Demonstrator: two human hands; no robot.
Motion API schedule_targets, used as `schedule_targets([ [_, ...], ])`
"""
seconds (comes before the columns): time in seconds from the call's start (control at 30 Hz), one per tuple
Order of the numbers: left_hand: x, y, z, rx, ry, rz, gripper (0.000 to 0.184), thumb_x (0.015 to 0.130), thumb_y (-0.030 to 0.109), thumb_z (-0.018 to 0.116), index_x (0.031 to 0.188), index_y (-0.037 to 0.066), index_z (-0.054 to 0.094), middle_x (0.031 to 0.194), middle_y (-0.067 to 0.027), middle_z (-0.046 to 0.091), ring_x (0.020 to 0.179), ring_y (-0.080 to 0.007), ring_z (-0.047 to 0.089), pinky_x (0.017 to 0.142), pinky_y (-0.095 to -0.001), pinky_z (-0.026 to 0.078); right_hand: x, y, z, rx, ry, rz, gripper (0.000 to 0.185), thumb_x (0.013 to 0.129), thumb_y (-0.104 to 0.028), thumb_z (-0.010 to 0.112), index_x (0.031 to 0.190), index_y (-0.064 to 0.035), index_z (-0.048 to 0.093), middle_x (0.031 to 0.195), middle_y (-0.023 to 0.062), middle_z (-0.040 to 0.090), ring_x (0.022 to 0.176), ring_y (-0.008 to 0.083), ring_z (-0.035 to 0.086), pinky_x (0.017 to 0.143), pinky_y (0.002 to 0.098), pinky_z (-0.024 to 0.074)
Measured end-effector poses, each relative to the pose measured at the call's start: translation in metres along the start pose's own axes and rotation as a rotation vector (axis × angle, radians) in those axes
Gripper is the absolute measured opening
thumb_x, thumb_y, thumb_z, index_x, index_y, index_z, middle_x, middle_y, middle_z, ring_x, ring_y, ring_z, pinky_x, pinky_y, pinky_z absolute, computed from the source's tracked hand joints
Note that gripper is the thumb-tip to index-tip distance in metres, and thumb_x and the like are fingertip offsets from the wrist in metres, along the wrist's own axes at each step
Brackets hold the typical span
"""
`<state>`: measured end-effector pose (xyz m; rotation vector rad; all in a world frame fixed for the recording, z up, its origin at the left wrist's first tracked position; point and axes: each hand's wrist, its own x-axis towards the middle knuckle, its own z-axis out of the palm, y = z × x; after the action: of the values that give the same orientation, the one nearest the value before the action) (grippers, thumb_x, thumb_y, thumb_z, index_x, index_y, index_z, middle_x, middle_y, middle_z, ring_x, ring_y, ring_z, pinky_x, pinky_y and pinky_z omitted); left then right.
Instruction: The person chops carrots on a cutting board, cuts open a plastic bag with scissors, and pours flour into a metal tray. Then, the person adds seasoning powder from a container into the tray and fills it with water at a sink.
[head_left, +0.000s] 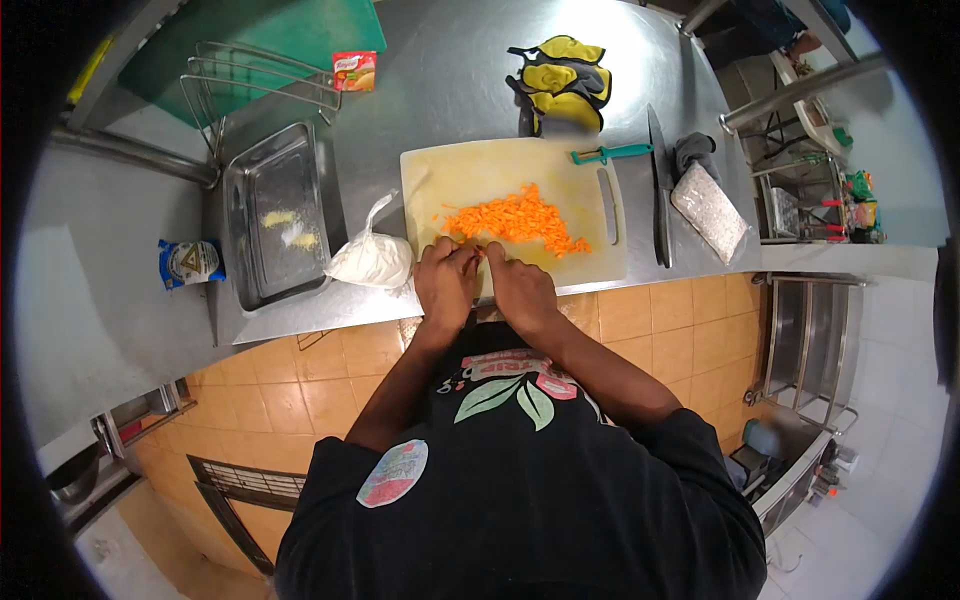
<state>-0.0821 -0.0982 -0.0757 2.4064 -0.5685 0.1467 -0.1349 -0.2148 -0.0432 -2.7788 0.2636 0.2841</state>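
Observation:
My left hand (447,280) and my right hand (522,288) are close together over the near edge of a pale cutting board (430,175). Fingers on both are curled inward. Between the fingertips there is a small dark-reddish bit, too small to name. Just beyond my hands, a heap of chopped orange carrot (515,218) spreads across the board. A peeler (612,153) with a teal handle lies at the board's far right corner. To the left of my left hand, touching or nearly touching the board, sits a tied plastic bag of white powder (372,260).
A large knife (660,190) lies right of the board, beside a bag of whitish grains (710,212) and a dark cloth (695,152). Yellow-black gloves (565,80) lie behind. Leftward are a metal tray (275,270), a wire rack (255,75), and a red packet (354,71).

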Motion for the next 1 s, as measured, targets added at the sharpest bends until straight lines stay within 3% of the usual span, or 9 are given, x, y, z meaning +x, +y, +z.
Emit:
schedule_targets([
  [0.37,-0.004,-0.003,0.001,0.033,-0.053,-0.055,0.005,0.073,0.016,0.068,0.076,0.013,0.066,0.082,-0.002,0.055,0.083,-0.0254,0.054,0.067,-0.0417,0.04,0.012,-0.016,0.007,-0.102,-0.037,0.023,0.011,0.09,-0.012,0.045,0.099,-0.0049,0.043,0.075,0.0166,0.066,0.067,0.0337,0.068,0.056,0.0411,0.0555],
  [0.47,-0.003,-0.002,0.001,0.055,-0.002,-0.029,0.01,0.07,0.014,0.071,0.079,0.011,0.069,0.079,-0.0041,0.057,0.078,-0.0269,0.055,0.063,-0.0415,0.044,0.013,-0.01,0.011,-0.079,0.035,0.005,0.015,0.088,-0.014,0.048,0.1,-0.0049,0.047,0.067,0.0138,0.065,0.061,0.03,0.068,0.051,0.0397,0.0548],
  [0.67,-0.001,-0.003,-0.001,0.038,-0.028,-0.019,0.009,0.075,0.017,0.069,0.083,0.015,0.07,0.082,-0.0024,0.054,0.082,-0.0248,0.054,0.068,-0.0409,0.043,-0.001,0.015,0.005,0.014,0.053,-0.131,0.017,0.089,-0.013,0.044,0.104,-0.0069,0.044,0.071,0.0187,0.065,0.065,0.0356,0.067,0.055,0.0439,0.0538],
  [0.8,0.001,0.0,-0.005,-0.004,-0.068,0.059,0.012,0.075,0.015,0.068,0.086,0.01,0.069,0.084,-0.0064,0.055,0.078,-0.0278,0.055,0.066,-0.038,0.049,0.008,0.023,0.001,0.008,-0.008,-0.088,0.02,0.089,-0.013,0.041,0.107,-0.0059,0.044,0.073,0.021,0.065,0.067,0.0379,0.066,0.058,0.0481,0.0525],
  [1.0,0.022,0.005,-0.019,-0.003,-0.093,0.036,0.01,0.076,0.015,0.068,0.085,0.01,0.069,0.086,-0.0064,0.057,0.083,-0.0269,0.058,0.071,-0.0382,0.05,0.022,0.042,-0.007,0.11,0.032,-0.055,0.023,0.086,-0.012,0.043,0.108,-0.0048,0.046,0.072,0.0209,0.064,0.068,0.04,0.065,0.061,0.0505,0.051],
])
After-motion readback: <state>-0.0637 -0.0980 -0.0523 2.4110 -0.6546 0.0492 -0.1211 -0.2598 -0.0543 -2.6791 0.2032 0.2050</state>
